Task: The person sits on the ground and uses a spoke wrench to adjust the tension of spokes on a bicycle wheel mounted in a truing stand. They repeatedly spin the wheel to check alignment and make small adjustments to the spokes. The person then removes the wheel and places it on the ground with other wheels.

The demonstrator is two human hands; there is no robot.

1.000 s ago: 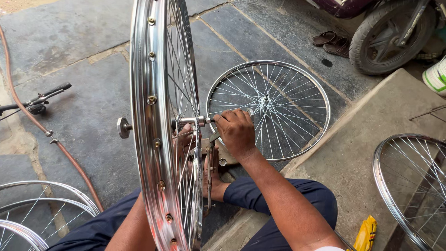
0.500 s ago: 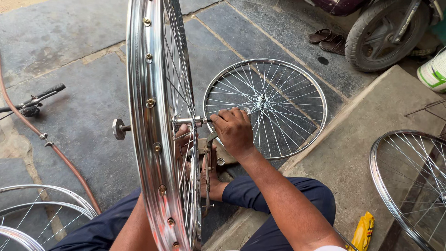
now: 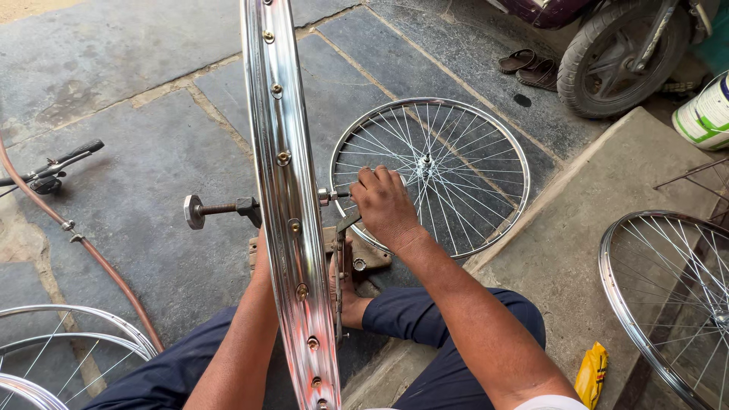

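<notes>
A shiny spoked bicycle wheel (image 3: pixel 287 190) stands upright and edge-on in front of me, held in a metal stand (image 3: pixel 357 254) on the ground. A threaded bolt with a knob (image 3: pixel 199 210) sticks out to the left of the rim. My right hand (image 3: pixel 385 203) is closed around the axle end (image 3: pixel 331 196) on the right side of the wheel. My left hand (image 3: pixel 262 254) reaches in behind the rim near the hub and is mostly hidden. My knees in dark trousers sit on either side of the stand.
A second spoked wheel (image 3: pixel 456 129) lies flat on the stone floor just beyond my right hand. Another wheel (image 3: pixel 634 304) lies at the right, more rims (image 3: pixel 68 342) at the lower left. A brown hose (image 3: pixel 91 254), a handlebar (image 3: pixel 57 163), a motorbike tyre (image 3: pixel 607 57), sandals (image 3: pixel 531 64), a white bucket (image 3: pixel 706 114).
My right hand stays closed on the axle end. The rim now appears more edge-on and a little further right in view, hiding the left hand that showed through the spokes.
</notes>
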